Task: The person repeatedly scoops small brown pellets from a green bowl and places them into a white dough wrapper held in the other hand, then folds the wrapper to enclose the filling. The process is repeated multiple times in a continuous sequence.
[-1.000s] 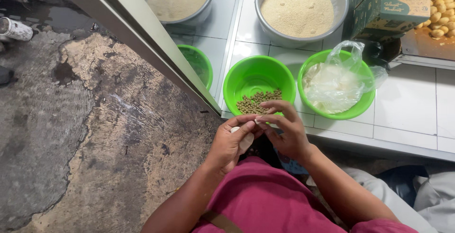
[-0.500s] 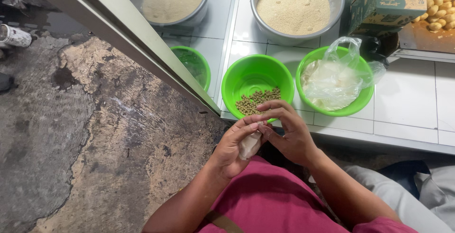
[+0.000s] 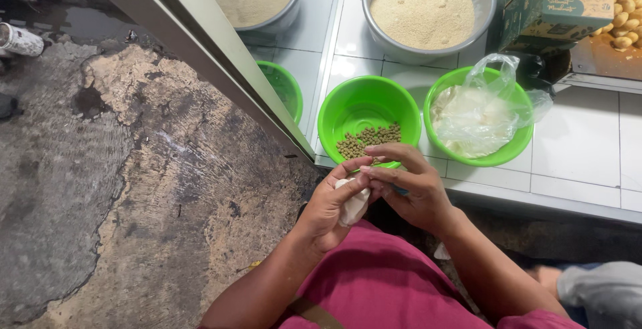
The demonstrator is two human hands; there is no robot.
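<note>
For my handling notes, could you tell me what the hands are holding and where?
The left hand cups a small white piece in its palm; the right hand pinches its upper edge.

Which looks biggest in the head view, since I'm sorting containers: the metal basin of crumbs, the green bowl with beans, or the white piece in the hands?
1. Metal basin, though cut off by the frame.
2. Green bowl.
3. White piece, smallest despite being nearest.
</note>
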